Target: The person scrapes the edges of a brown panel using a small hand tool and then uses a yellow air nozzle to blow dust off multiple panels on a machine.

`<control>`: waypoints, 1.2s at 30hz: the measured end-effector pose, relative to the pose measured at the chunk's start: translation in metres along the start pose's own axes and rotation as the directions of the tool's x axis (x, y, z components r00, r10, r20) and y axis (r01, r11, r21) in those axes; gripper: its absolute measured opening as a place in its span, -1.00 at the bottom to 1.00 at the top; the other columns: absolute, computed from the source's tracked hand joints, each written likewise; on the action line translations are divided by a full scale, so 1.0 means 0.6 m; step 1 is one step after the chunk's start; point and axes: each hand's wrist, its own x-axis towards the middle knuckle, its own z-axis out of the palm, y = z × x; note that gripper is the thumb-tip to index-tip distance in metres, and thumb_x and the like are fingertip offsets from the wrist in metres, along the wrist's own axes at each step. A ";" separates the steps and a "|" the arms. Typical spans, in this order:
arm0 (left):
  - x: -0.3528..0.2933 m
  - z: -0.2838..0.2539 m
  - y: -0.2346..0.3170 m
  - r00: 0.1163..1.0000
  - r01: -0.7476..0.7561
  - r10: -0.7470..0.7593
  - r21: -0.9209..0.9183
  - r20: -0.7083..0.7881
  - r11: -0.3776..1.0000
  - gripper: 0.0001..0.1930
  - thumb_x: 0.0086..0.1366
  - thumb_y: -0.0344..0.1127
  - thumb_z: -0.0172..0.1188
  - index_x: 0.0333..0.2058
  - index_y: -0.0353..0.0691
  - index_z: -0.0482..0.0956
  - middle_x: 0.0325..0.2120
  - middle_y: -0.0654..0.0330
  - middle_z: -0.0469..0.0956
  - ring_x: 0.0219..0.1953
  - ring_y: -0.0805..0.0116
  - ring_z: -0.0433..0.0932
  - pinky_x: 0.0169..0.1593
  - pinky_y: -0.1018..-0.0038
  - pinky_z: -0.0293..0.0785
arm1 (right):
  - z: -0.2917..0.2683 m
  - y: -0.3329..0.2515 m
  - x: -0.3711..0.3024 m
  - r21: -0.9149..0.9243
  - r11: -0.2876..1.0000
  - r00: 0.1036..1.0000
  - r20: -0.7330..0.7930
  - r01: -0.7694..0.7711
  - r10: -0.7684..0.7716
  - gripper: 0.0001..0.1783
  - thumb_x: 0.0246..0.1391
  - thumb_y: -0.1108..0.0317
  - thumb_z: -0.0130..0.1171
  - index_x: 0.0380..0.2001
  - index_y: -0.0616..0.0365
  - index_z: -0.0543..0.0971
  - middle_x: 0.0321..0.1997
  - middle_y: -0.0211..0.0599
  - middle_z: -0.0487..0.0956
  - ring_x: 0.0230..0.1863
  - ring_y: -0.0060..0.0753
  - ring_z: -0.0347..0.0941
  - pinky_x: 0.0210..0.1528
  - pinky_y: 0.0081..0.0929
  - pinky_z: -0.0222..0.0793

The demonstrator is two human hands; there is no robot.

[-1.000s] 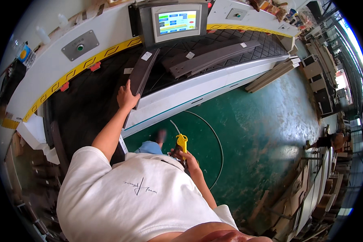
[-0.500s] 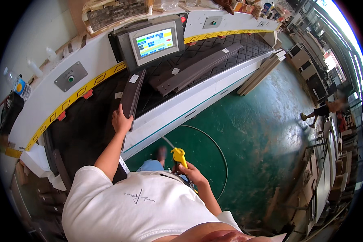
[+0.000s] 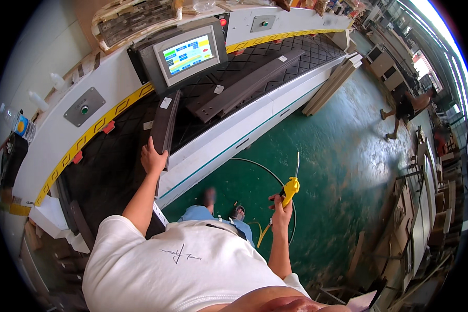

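Note:
My left hand (image 3: pixel 153 157) grips the near part of a dark brown board (image 3: pixel 165 124), fingers on its left side and thumb on its right. A small white label sits on the board's far end. In my right hand (image 3: pixel 281 214), held out over the floor, is a yellow air blow gun (image 3: pixel 291 188) with its thin metal nozzle pointing away from me. A yellow hose (image 3: pixel 264 235) hangs from its lower end. More labelled dark boards (image 3: pixel 247 86) lie on the machine's dark bed, to the right of the held one.
A control panel with a lit screen (image 3: pixel 188 53) stands above the bed. The white machine front (image 3: pixel 229 140) runs diagonally. Brown panels (image 3: pixel 332 86) lean at its far end. A hose (image 3: pixel 268 173) curves over the green floor (image 3: pixel 327 166). Another person (image 3: pixel 406 108) walks at the right.
My right hand has swung from near my waist out to the right, and the blow gun's nozzle now points forward. My left hand stays on the board. The other person has come nearer.

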 end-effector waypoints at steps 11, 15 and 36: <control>-0.009 -0.006 0.013 0.998 -0.050 0.046 -0.076 -0.049 0.996 -0.08 0.12 -0.07 0.48 0.45 -0.03 0.28 0.15 -0.12 0.51 0.24 -0.16 0.47 0.27 0.03 0.45 | -0.062 -0.038 -0.032 0.241 0.900 0.574 0.819 -0.363 0.013 -0.46 0.27 0.39 0.35 0.28 0.22 0.50 -0.07 -0.14 0.67 0.13 -0.08 0.64 0.18 -0.14 0.54; -0.007 -0.010 0.017 1.000 -0.003 0.002 -0.032 -0.016 0.999 -0.07 0.13 -0.07 0.47 0.46 -0.02 0.25 0.17 -0.11 0.48 0.25 -0.14 0.47 0.26 0.02 0.46 | -0.071 -0.076 -0.038 0.153 0.933 0.290 0.955 -0.326 -0.055 -0.45 0.13 0.14 0.53 -0.01 0.41 0.68 -0.22 -0.05 0.70 -0.13 -0.06 0.68 -0.04 -0.17 0.57; -0.002 0.000 0.013 1.000 0.008 -0.008 -0.056 -0.014 0.998 -0.04 0.09 -0.05 0.48 0.46 0.03 0.25 0.17 -0.05 0.48 0.24 -0.12 0.47 0.29 0.04 0.42 | -0.011 -0.043 -0.036 0.293 0.786 0.008 0.939 -0.544 -0.344 -0.34 -0.04 0.14 0.66 -0.06 0.52 0.69 -0.45 -0.05 0.66 -0.45 -0.23 0.60 -0.35 -0.32 0.54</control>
